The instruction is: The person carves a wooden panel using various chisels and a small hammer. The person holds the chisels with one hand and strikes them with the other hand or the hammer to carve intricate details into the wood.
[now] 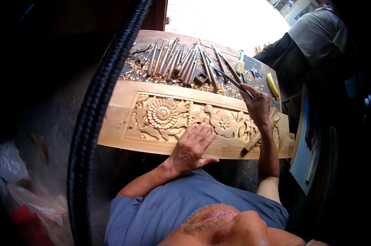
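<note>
A long pale wooden panel lies in front of me, carved in relief with a round many-petalled flower, a smaller star-shaped flower and leaves. My left hand rests with fingers stretched out and thumb apart on the panel's near edge, holding nothing. Over the panel's far right part, my right hand is closed round a slim dark carving chisel, which points up and left toward the tools. Beside my right forearm, a wooden mallet lies slanted across the panel's right end.
Several wooden-handled carving chisels lie in a row among wood shavings along the bench's far side. A brush and a yellow curved object lie farther right. A person is beyond the bench; a dark braided cable crosses at left.
</note>
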Available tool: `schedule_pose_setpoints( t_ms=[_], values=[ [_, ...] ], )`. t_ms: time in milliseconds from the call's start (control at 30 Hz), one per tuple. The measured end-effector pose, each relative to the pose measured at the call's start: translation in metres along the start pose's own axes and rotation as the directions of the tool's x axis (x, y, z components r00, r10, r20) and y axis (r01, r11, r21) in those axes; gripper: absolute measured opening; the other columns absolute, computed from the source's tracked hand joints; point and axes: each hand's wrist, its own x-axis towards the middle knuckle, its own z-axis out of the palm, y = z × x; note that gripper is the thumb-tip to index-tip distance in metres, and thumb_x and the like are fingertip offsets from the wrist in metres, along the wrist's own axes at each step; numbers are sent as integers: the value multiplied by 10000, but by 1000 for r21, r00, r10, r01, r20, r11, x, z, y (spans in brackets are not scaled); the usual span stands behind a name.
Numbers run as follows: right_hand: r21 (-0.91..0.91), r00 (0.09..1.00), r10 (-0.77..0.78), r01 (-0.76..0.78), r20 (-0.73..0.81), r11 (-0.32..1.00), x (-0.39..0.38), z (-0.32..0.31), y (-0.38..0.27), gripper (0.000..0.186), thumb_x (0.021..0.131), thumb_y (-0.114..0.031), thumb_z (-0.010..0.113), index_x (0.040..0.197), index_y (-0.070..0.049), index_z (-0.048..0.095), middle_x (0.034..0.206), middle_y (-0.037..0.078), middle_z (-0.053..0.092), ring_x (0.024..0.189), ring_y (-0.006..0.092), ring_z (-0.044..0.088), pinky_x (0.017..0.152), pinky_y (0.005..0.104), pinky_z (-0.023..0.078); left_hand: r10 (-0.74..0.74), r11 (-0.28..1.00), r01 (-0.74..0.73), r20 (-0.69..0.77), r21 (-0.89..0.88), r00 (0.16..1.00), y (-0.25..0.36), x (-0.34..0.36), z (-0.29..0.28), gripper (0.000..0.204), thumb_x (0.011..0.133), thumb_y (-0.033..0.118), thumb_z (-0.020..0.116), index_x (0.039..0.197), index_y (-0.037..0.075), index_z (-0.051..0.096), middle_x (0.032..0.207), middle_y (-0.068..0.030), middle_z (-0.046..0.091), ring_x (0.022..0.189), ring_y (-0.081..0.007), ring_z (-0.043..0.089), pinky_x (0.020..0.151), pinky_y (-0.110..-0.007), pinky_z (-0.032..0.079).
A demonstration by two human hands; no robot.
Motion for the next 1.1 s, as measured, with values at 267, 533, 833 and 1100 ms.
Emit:
schedule_pose_setpoints(
  t_ms=[267,533,833,1100],
  values=[
    [-173,958,-85,136,273,975,39,-3,-26,247,1003,-317,780,1207,-205,864,822,118,799,766,321,766,763,448,580,-164,961,170,-44,218,985,-21,-55,-17,817,1013,674,650,1454,-14,656,1520,-242,649,1443,-433,605,1241,-571,441],
    [-237,908,-41,152,418,960,64,-6,-30,251,970,-288,790,1182,-179,868,971,183,812,933,383,780,880,482,590,-392,870,395,-71,297,917,-42,-71,-67,941,1021,779,526,1609,45,538,1679,-220,510,1576,-417,460,1303,-604,327],
    [-306,861,-122,304,494,902,95,-8,-61,277,979,-325,789,1160,-128,862,963,181,799,924,381,764,859,482,577,-450,816,412,-1,405,893,-110,-98,-128,978,987,803,536,1639,75,513,1689,-209,495,1592,-384,437,1321,-639,262],
    [503,998,61,-55,6,863,-19,-11,-41,302,1031,2,747,1330,-40,734,1029,145,824,774,93,713,638,264,534,-389,590,659,-551,466,738,-116,-122,-160,478,1070,343,737,1359,-37,724,1344,-213,760,1265,-396,726,1062,-468,584]
  ],
)
